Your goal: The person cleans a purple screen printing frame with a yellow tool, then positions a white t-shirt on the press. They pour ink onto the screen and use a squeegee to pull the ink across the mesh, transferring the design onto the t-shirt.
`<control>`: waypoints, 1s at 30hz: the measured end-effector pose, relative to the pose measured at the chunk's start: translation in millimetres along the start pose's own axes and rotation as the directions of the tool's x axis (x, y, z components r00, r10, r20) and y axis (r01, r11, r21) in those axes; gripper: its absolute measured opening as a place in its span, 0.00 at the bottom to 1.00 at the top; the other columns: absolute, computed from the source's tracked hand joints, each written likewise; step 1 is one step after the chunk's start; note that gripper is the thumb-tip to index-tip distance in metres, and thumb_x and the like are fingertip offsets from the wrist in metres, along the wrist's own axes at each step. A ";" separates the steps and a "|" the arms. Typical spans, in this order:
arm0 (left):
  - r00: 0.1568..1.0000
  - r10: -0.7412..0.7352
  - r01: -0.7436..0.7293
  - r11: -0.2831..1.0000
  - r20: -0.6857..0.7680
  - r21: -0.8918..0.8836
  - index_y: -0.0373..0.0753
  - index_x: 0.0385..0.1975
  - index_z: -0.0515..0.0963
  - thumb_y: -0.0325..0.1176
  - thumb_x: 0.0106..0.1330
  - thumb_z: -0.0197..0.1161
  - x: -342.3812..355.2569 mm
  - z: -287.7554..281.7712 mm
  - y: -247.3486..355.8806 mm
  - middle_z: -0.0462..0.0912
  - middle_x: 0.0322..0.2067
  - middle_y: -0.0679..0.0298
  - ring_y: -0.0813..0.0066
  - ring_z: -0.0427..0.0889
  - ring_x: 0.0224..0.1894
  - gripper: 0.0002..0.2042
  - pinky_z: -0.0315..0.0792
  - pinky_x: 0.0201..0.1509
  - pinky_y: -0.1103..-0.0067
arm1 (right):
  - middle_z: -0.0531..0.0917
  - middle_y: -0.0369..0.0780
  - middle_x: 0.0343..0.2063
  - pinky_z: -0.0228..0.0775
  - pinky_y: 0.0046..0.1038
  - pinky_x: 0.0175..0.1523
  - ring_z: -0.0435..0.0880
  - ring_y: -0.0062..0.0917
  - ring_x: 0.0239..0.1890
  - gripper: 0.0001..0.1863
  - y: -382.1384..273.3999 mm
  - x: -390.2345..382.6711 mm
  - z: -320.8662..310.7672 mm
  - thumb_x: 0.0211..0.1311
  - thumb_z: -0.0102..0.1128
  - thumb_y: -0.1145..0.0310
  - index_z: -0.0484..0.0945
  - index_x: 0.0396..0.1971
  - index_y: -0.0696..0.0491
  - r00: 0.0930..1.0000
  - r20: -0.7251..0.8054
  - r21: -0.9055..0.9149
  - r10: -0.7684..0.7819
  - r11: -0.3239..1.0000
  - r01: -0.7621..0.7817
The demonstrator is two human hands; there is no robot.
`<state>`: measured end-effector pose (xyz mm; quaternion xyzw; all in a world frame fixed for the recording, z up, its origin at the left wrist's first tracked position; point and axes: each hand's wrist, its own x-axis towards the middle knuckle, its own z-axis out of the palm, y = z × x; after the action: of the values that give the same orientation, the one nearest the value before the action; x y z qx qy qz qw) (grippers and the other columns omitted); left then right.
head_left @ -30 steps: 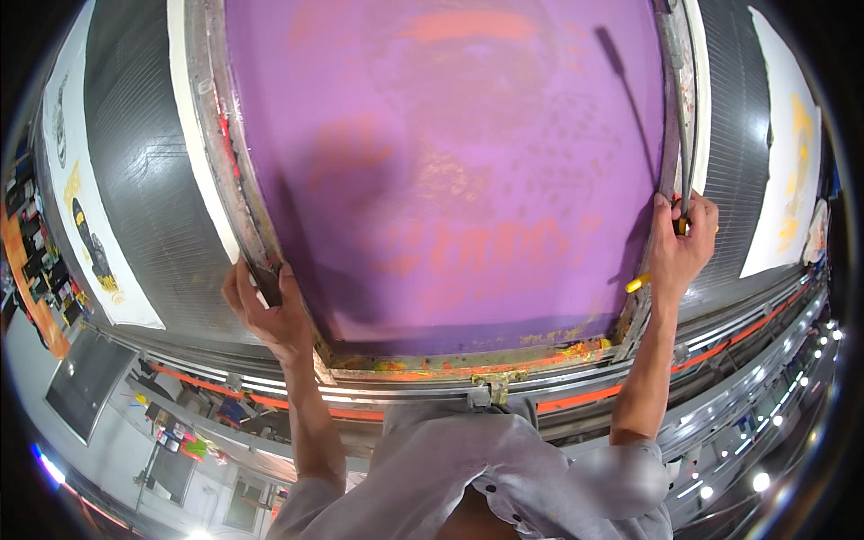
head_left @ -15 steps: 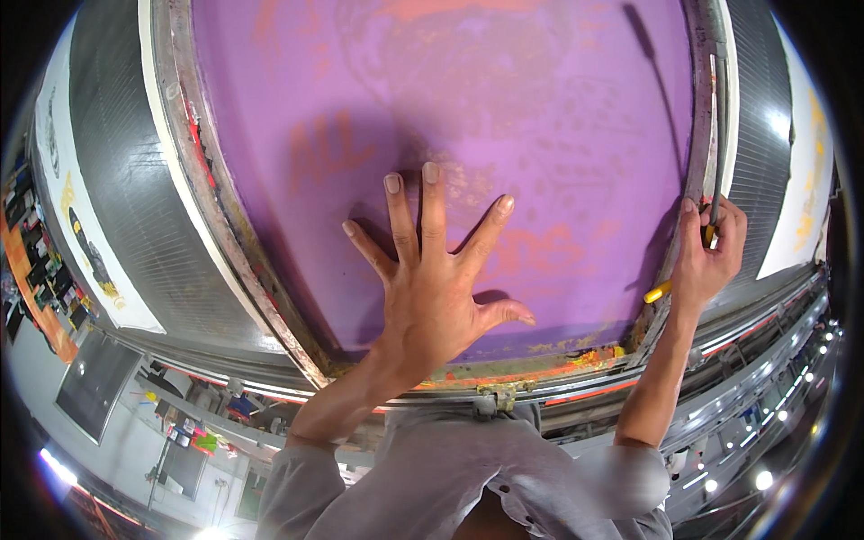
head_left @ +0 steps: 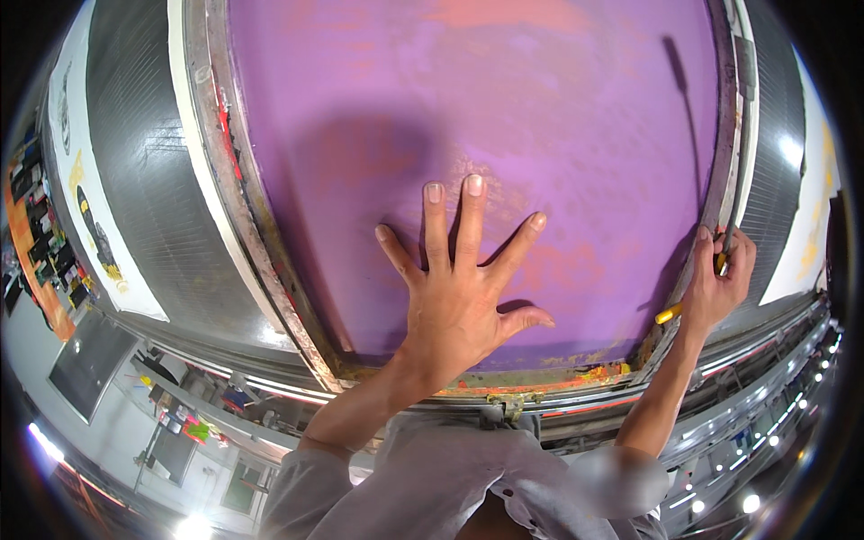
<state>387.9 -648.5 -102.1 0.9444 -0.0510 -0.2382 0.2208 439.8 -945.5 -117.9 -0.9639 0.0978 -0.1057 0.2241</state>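
A wooden-edged screen printing frame with purple mesh lies before me. My left hand rests on the mesh near the frame's close end, its fingers spread wide. Faint orange and darker patches show in the purple around it. At the frame's right bar, my right hand is closed round a tool with a yellow handle and a long thin dark shaft. The shaft runs up along the bar, widening toward its far end, and throws a shadow on the mesh. Its exact kind I cannot tell.
Dark ribbed table surface extends on both sides. Printed white sheets lie at the left and the right. Metal rails run along the near side. Lights and shelves appear at the lower edges.
The frame and both hands sit slightly farther right and lower in the picture. Lettering and drawing on the mesh look fainter and more blurred. Both hands keep their poses.
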 end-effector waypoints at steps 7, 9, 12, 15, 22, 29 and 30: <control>0.999 0.039 -0.039 0.998 0.000 0.054 0.64 0.68 0.68 0.68 0.38 0.72 -1.8 1.0 -3.7 0.45 0.76 0.54 0.27 0.40 0.73 0.49 0.44 0.56 0.21 | 0.79 0.37 0.37 0.69 0.21 0.38 0.75 0.19 0.36 0.08 -2.7 1.9 -0.2 0.58 0.71 0.74 0.79 0.31 0.59 1.000 0.013 -0.005 0.013 1.000 -0.013; 0.999 0.040 -0.039 0.998 -0.003 0.047 0.64 0.68 0.68 0.68 0.39 0.73 -1.6 0.2 -3.7 0.45 0.76 0.55 0.27 0.40 0.73 0.49 0.43 0.57 0.21 | 0.79 0.38 0.37 0.70 0.23 0.40 0.76 0.21 0.37 0.09 -3.2 1.1 -0.3 0.58 0.71 0.74 0.77 0.28 0.58 0.999 0.013 -0.004 0.036 0.999 -0.036; 0.998 0.057 -0.056 0.998 -0.013 0.042 0.65 0.69 0.67 0.68 0.41 0.71 -0.9 0.6 -3.0 0.46 0.76 0.55 0.30 0.40 0.74 0.49 0.42 0.58 0.22 | 0.80 0.39 0.37 0.71 0.27 0.46 0.78 0.25 0.41 0.11 -0.3 -0.2 -2.5 0.58 0.71 0.74 0.75 0.25 0.58 0.999 0.013 -0.017 0.038 0.999 -0.038; 0.999 0.050 -0.050 0.999 -0.004 0.019 0.64 0.71 0.65 0.70 0.45 0.67 -3.8 -2.1 -7.3 0.46 0.76 0.58 0.33 0.39 0.75 0.48 0.41 0.58 0.22 | 0.80 0.40 0.37 0.69 0.32 0.51 0.79 0.31 0.44 0.11 -1.3 0.6 -0.8 0.57 0.70 0.75 0.74 0.24 0.58 1.000 0.012 -0.009 0.011 1.000 -0.011; 0.999 0.020 -0.016 0.997 0.041 -0.081 0.51 0.68 0.69 0.62 0.41 0.76 35.7 -38.2 4.3 0.39 0.75 0.43 0.24 0.32 0.73 0.49 0.33 0.62 0.24 | 0.79 0.41 0.36 0.68 0.29 0.49 0.77 0.30 0.40 0.13 -7.1 1.6 -0.3 0.52 0.71 0.77 0.71 0.24 0.57 1.000 -0.001 -0.007 0.019 1.000 -0.019; 1.000 0.028 -0.028 0.999 0.001 -0.034 0.57 0.70 0.67 0.65 0.40 0.74 75.2 -35.5 22.6 0.36 0.75 0.41 0.23 0.30 0.73 0.50 0.34 0.58 0.21 | 0.78 0.41 0.37 0.67 0.29 0.49 0.77 0.30 0.40 0.14 -8.3 -0.2 -1.7 0.52 0.72 0.76 0.71 0.23 0.56 0.999 0.000 -0.026 0.041 0.999 -0.041; 1.000 0.015 -0.015 1.000 0.009 -0.016 0.57 0.70 0.67 0.65 0.40 0.74 76.1 -32.1 23.2 0.36 0.75 0.41 0.23 0.30 0.73 0.50 0.34 0.57 0.20 | 0.78 0.42 0.37 0.68 0.29 0.49 0.77 0.30 0.40 0.13 -9.1 0.0 -1.6 0.52 0.71 0.76 0.71 0.23 0.56 0.999 0.002 -0.023 0.048 0.999 -0.048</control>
<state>470.3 -672.0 -99.1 0.9412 -0.0570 -0.2411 0.2298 440.6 -938.1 -112.4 -0.9639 0.1217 -0.0982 0.2157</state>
